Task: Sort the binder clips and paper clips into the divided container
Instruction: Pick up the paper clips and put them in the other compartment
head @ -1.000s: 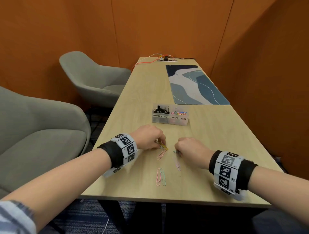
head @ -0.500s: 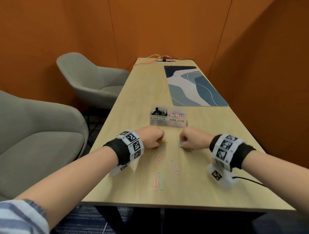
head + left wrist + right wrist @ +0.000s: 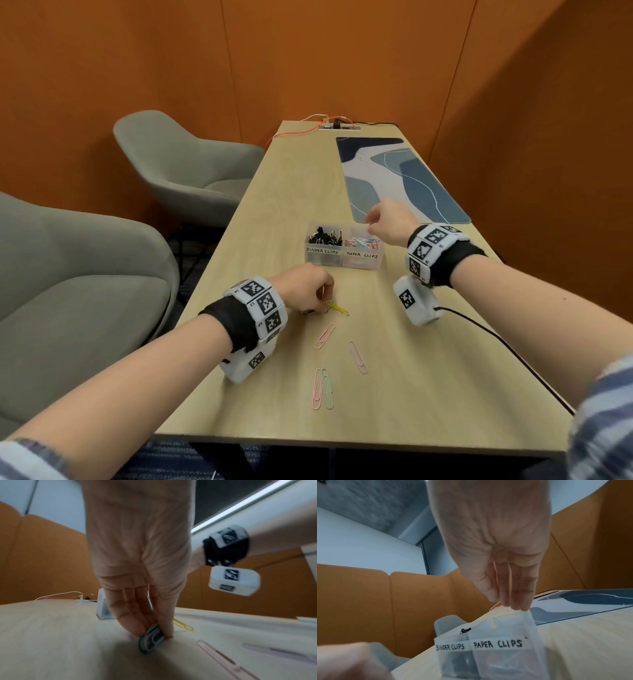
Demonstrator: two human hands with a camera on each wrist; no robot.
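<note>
Since the earlier frames our right hand has left the loose clips and risen to hover over the "PAPER CLIPS" side of the divided container, while our left hand has stayed low on the table. From the right wrist view the right fingers hang straight down, close together, just above the compartment's rim; we can see nothing held between them, so we judge the clip it carried has either just dropped or is hidden — we cannot tell which. The left hand is closed in a pinch: thumb and fingertips hold a small bundle of paper clips, green and white, pressed against the tabletop, with a yellow paper clip lying just beside them.

Outward from the hands, four clips are loose on the wood — a pink paper clip, another pink clip to its right, and a pink-and-green pair nearer the table edge. No loose binder clips show on the table. The container's left compartment, marked "BINDER CLIPS", holds a heap of black binder clips; the right one holds coloured paper clips.

We judge the sort well advanced: binder clips look done, and what is left is the bundle in the left hand, the yellow clip and the four loose ones.
</note>
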